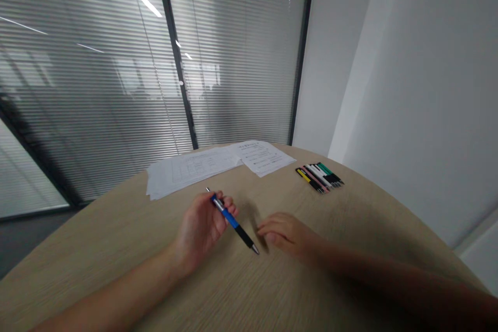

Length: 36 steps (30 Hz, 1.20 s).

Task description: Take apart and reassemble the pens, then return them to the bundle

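My left hand (201,229) grips a blue and black retractable pen (234,221) between its fingers and thumb, with the pen's dark tip pointing toward my right hand. My right hand (284,233) lies blurred on the pale wood-grain table (116,249), its fingers loosely together and holding nothing. Its fingertips are close to the lower half of the pen, without clearly touching it.
Printed sheets of paper (220,162) lie at the table's far edge. To their right, several pens (319,177) in yellow, pink, white and green lie side by side. Slatted glass partitions (97,88) and a pale wall (412,88) stand behind the curved table.
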Tool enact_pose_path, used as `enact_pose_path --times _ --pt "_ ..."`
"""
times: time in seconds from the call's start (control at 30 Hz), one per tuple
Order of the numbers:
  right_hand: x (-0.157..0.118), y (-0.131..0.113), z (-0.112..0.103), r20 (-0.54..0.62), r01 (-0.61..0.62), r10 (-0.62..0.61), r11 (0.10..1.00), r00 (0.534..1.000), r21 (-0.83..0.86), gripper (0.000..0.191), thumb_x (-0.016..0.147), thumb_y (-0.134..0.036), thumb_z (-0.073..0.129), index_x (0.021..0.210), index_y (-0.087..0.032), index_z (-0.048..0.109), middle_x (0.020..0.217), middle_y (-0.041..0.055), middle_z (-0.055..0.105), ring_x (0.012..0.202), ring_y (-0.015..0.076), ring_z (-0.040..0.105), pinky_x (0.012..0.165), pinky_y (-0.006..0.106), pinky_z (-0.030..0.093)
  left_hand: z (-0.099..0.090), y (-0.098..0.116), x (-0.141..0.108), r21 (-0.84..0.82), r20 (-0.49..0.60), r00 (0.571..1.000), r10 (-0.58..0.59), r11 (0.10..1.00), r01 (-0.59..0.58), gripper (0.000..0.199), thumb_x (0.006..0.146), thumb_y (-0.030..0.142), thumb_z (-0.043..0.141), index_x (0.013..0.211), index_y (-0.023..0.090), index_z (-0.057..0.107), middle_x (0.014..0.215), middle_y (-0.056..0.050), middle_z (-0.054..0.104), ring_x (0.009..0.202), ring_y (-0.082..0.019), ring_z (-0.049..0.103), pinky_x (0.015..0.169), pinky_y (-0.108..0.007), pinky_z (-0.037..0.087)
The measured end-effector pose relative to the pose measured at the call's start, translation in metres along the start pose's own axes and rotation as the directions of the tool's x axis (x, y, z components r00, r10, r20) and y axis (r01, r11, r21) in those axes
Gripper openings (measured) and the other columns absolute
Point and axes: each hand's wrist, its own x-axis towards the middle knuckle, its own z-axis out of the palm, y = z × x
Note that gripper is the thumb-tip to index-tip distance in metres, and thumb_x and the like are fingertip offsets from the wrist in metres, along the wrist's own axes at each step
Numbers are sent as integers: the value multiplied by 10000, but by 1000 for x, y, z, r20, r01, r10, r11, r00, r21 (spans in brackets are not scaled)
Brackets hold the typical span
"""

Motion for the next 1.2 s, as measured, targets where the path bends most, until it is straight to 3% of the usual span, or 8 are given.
enact_pose_path --times 0.07,0.13,0.3,0.47,0.57,0.87,1.07,1.2 --pt "1 -13 2 28 11 -14 991 999 132 344 867 -310 280 837 -161 589 834 61 618 822 148 536 765 279 401 1 -9 -2 62 -91 996 7 998 -1 165 760 86 356 646 145 461 625 -46 573 610 -139 588 640 -269 486" --pt "1 -19 4 49 -86 77 969 996 231 320 848 -313 311 739 -172 576 748 46 591 743 142 531 694 263 411 -1 -16 -3 139 -118 993 25 990 -8 151 774 65 369 700 141 476 741 -74 624 741 -151 609 712 -265 471" --pt "2 4 2 66 -418 424 835 903 357 224 796 -278 390 636 -178 510 636 6 546 616 123 502 589 240 391 -20 -12 10 377 15 993 119 919 -116 52 738 185 545 774 155 526 907 -63 643 907 -168 569 766 -268 440" --pt "3 46 -4 36 -476 505 783 862 400 230 792 -303 383 663 -163 512 604 4 529 550 110 477 537 226 375 -51 -3 33 816 122 991 56 562 -132 216 576 274 686 737 142 629 632 -10 646 591 -124 562 575 -225 433" --pt "0 56 -5 40 -473 502 782 864 405 209 747 -312 455 611 -164 513 559 -13 504 529 107 461 536 225 361 -63 -7 39 869 194 981 -6 465 -169 231 590 288 661 774 150 637 620 12 638 533 -94 534 556 -215 427" --pt "-4 58 -3 10 -479 519 780 854 403 274 743 -354 460 556 -168 534 535 -11 514 522 112 459 532 228 342 -54 -10 31 853 148 986 -82 515 -85 257 655 376 576 715 127 591 610 -1 631 460 -79 531 443 -187 392" --pt "-6 60 -2 21 -495 536 762 844 418 309 752 -372 455 539 -167 543 496 -12 506 479 104 459 492 219 340 -52 -9 29 850 97 971 -218 526 33 311 644 439 574 636 128 557 505 17 592 380 -73 494 408 -191 371" --pt "-6 58 -2 12 -497 546 755 838 428 299 746 -376 473 538 -170 528 496 -13 506 484 105 463 494 218 347 -54 -11 29 847 81 979 -189 530 32 308 641 438 572 653 130 562 544 8 603 401 -72 494 420 -194 372"
